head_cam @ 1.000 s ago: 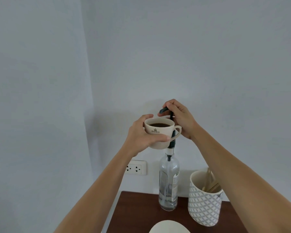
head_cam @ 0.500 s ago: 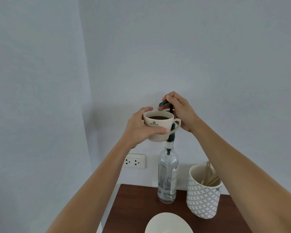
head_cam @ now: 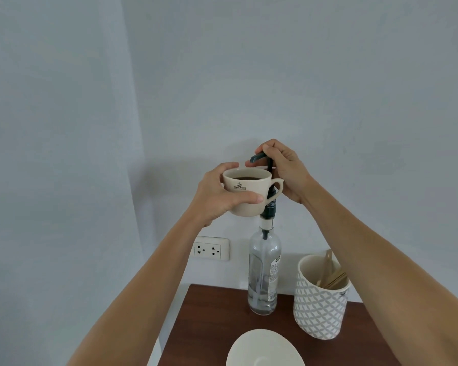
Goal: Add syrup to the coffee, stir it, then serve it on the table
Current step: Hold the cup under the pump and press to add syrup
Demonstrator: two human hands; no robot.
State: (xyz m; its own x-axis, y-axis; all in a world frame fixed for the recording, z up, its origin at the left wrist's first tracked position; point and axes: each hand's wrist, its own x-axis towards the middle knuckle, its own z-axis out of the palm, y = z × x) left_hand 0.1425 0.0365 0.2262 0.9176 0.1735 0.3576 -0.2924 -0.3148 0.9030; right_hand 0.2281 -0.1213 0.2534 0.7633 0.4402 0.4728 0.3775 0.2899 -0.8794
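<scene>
My left hand point(head_cam: 217, 199) grips a cream coffee cup point(head_cam: 245, 190) holding dark coffee and keeps it raised beside the pump of a clear syrup bottle point(head_cam: 263, 270). The bottle stands on the dark wooden table point(head_cam: 209, 320) by the wall. My right hand point(head_cam: 286, 170) rests on the dark green pump head point(head_cam: 259, 157), whose nozzle points over the cup's rim. The pump stem looks raised. The cup's handle faces right, in front of the pump neck.
A grey-and-white patterned holder point(head_cam: 320, 305) with wooden stirrers stands right of the bottle. A white saucer point(head_cam: 265, 350) lies at the table's near edge. A double wall socket point(head_cam: 211, 248) sits left of the bottle. Walls close in behind and to the left.
The pump head and my right hand have risen relative to the cup. The cup stays under the nozzle. The view has tilted down a little, showing more of the table and saucer.
</scene>
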